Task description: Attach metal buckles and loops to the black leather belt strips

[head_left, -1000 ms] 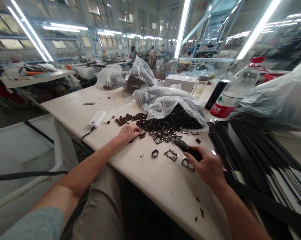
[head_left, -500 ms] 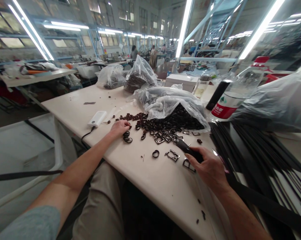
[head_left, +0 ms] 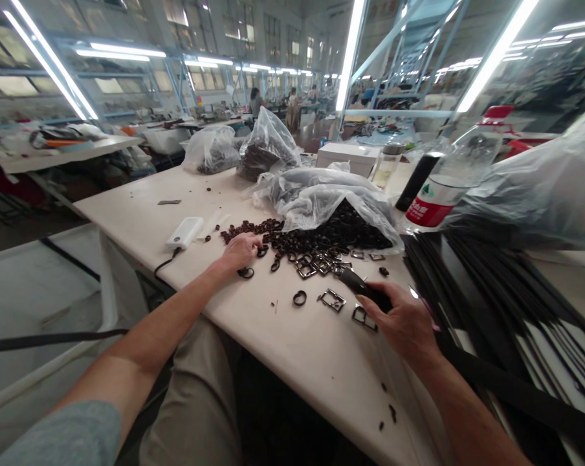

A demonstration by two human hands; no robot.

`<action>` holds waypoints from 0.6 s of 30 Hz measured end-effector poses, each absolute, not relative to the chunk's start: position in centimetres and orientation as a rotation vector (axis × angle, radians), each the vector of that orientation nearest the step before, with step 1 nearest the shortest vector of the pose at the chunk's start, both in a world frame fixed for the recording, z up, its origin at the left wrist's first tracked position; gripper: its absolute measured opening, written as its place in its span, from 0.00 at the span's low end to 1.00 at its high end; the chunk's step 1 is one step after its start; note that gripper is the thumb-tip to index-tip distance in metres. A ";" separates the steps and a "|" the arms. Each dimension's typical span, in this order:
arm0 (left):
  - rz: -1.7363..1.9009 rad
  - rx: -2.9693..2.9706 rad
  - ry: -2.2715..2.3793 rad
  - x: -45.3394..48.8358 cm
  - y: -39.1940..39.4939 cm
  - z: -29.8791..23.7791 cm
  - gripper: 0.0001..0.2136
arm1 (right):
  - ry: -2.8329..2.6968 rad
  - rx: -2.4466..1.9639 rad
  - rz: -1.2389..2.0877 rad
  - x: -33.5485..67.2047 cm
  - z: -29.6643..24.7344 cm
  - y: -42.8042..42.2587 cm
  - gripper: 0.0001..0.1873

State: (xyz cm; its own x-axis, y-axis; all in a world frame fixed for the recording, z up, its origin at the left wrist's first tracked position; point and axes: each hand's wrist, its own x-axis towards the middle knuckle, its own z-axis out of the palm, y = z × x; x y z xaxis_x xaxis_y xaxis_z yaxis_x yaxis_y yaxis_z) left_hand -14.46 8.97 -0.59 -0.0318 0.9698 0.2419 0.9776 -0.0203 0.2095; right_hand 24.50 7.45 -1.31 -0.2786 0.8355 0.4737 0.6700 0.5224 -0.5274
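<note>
My left hand (head_left: 242, 251) is low over the near left edge of a heap of small dark belt loops (head_left: 312, 241). Its fingers are curled, with dark loops right by the fingertips; what they pinch, if anything, is hidden. One loose belt loop (head_left: 246, 273) lies just below that hand. In my right hand (head_left: 405, 317) is a black belt strap (head_left: 358, 282), gripped near its end, which points at the heap. Metal belt buckles (head_left: 316, 265) lie beyond the strap end. Two more sit nearer, one buckle (head_left: 332, 299) left of my right hand and another (head_left: 364, 317) beside its thumb.
A clear plastic bag (head_left: 321, 194) spills the loops. Black straps (head_left: 467, 285) lie stacked at right. A bottle with a red label (head_left: 433, 204) stands behind them. A white device (head_left: 186, 233) with a cable sits at left. Another belt loop (head_left: 299, 298) lies mid-table.
My left hand has moved a little to the right, closer into the loops. A loop that lay below its fingers no longer shows. My right hand has hardly moved, still holding the strap.
</note>
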 end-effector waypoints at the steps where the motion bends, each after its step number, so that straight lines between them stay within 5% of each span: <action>1: -0.493 -2.180 -2.186 -14.6 8.7 -0.5 0.14 | -2.034 -1.216 0.284 24.5 -1.3 7.5 0.17; 18: -0.459 -2.248 -2.274 -9.6 10.4 -0.1 0.07 | -2.058 -1.196 0.293 24.6 -1.7 7.5 0.16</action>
State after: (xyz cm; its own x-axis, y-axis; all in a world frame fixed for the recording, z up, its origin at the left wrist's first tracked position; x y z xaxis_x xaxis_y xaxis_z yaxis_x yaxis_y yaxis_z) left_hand -9.55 10.44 -0.12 -0.0297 0.9904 0.1349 0.9653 -0.0066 0.2612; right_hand 24.55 7.51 -1.70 -0.3043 0.8258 0.4748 0.6604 0.5421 -0.5196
